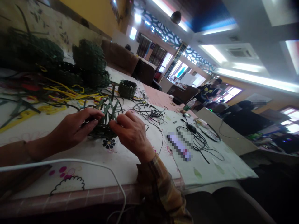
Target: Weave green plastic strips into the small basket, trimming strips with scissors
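A half-woven dark green basket (101, 133) rests on the table between my hands, with flat green strips (106, 110) sticking up from its woven base. My left hand (78, 127) is closed at the basket's left side, thumb and fingers bent around the edge. At the right side, my right hand (133, 132) is closed, its thumb and forefinger pinched at the rim on a thin strip that is mostly hidden by the fingers. Loose dark strands curl behind the basket.
Finished green baskets (90, 57) are piled at the back left, and a small round basket (127, 89) stands behind my hands. Yellow strips (63, 90) lie left. Coiled dark cord (151, 113) and a purple phone-like object (178, 146) lie right. A white cable (93, 162) crosses the front.
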